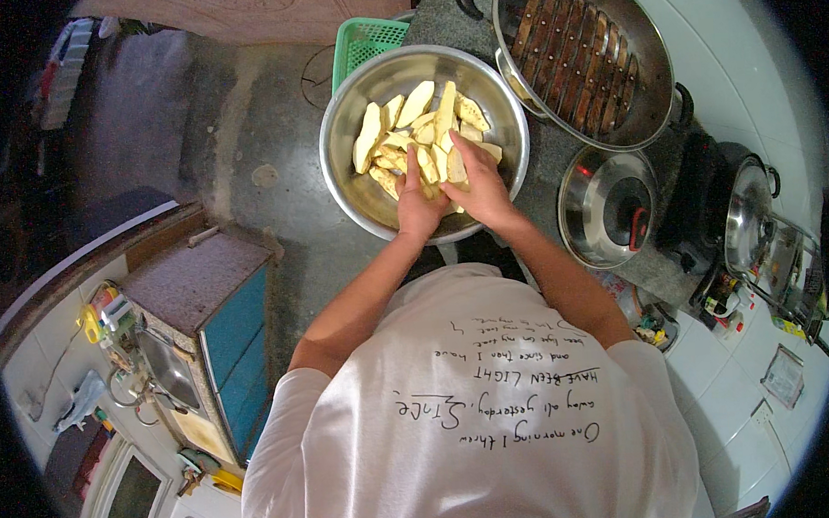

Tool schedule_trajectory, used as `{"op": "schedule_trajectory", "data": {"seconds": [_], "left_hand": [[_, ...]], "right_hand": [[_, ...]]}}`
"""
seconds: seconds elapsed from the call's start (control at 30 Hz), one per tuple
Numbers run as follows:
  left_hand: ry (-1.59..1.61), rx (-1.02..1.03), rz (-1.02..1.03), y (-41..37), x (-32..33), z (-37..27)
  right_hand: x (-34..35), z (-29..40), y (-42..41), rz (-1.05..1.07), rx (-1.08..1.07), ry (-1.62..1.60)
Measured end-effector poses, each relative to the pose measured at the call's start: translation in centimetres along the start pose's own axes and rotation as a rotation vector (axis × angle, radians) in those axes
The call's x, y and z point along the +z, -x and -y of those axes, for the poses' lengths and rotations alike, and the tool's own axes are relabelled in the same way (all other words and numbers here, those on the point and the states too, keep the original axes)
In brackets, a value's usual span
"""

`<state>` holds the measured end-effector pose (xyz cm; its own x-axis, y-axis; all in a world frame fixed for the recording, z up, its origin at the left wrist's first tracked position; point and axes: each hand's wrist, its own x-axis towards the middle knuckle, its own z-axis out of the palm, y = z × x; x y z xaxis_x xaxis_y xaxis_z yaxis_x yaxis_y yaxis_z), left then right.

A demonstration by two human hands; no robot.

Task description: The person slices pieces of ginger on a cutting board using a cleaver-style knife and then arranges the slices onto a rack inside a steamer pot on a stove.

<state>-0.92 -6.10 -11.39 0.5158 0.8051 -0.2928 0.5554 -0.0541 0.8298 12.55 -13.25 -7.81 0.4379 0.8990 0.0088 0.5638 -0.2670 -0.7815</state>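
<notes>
A wide stainless steel bowl (343,186) holds many pale yellow, peeled root vegetable pieces (367,137), probably sweet potato, some with brown patches. Both of my hands are inside the bowl, close together at its near side. My left hand (423,202) touches the pieces with its fingers pointing away from me. Beside it on the right, my right hand (479,188) rests among the pieces, thumb towards the left hand. The fingertips are partly hidden among the pieces, so whether either hand grips one is not clear.
A green plastic basket (342,49) stands behind the bowl. On the stone counter at right are a large steel pot (660,124) with a slatted wooden rack (572,62), a pot lid (585,236) and a lidded wok (745,213). A sink (168,363) lies at left.
</notes>
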Motion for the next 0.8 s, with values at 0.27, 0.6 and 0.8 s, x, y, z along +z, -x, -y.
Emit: {"op": "schedule_trajectory", "data": {"seconds": [0.27, 0.6, 0.8], "left_hand": [[0.551, -0.23, 0.093, 1.3, -1.7, -4.0], [0.365, 0.29, 0.049, 4.0, -8.2, -17.6], [0.164, 0.559, 0.156, -4.6, -2.0, -25.5]], "right_hand": [[-1.8, 1.4, 0.1, 0.057, 0.027, -0.262], [-13.9, 12.2, -0.3, -0.203, -0.229, -0.194], [-21.3, 8.2, -3.9, -0.413, -0.137, -0.265]]}}
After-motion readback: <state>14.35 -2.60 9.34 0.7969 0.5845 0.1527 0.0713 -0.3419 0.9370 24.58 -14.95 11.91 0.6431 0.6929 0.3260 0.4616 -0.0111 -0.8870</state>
